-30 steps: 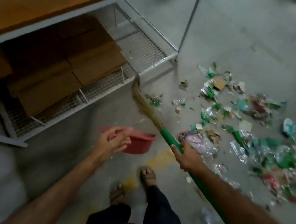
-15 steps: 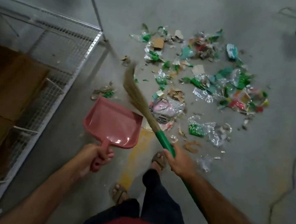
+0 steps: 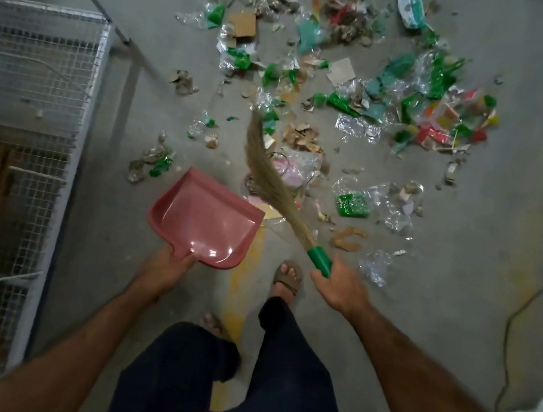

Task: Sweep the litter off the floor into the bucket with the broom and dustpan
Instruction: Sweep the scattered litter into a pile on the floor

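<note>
Our left hand (image 3: 165,269) grips the empty dustpan (image 3: 204,219); our right hand (image 3: 339,285) holds the broom (image 3: 268,177), its bristles over litter (image 3: 341,87) on the floor (image 3: 462,265).

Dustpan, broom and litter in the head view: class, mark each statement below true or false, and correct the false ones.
1. The left hand holds the pink dustpan by its handle. True.
2. The dustpan is full of litter. False: its tray shows no litter.
3. The right hand grips the broom at its green handle. True.
4. The litter lies gathered in one neat heap. False: it lies scattered over the floor.
5. A wire mesh shelf stands on the person's left. True.
</note>
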